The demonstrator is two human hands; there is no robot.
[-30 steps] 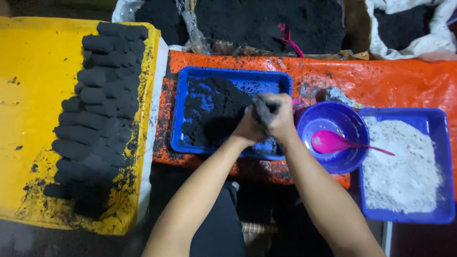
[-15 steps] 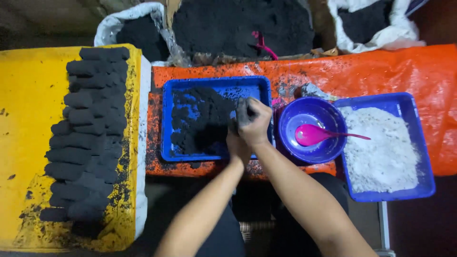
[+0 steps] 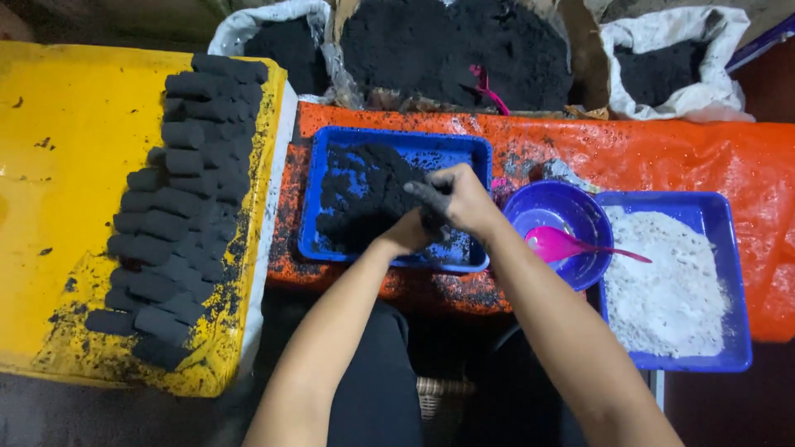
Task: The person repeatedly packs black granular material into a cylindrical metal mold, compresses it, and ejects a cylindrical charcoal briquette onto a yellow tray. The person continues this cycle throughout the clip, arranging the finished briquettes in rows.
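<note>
Both hands meet over the blue tray [image 3: 319, 240], which holds a heap of black charcoal paste [image 3: 360, 194]. My right hand [image 3: 464, 199] wraps over a dark lump of the paste [image 3: 429, 203], its fingers curled and blackened. My left hand [image 3: 406, 234] sits just below and presses against the same lump from underneath. The lump is mostly hidden between the two hands.
Rows of black cylindrical briquettes [image 3: 178, 207] lie on a yellow board [image 3: 58, 182] at the left. A purple bowl [image 3: 571, 207] with a pink spoon [image 3: 559, 245] and a blue tray of white powder [image 3: 667, 281] stand at the right. Sacks of black powder [image 3: 455, 50] line the back.
The view has shifted, so everything sits a little further right and lower in the frame. Both hands stay clasped on the lump over the blue tray.
</note>
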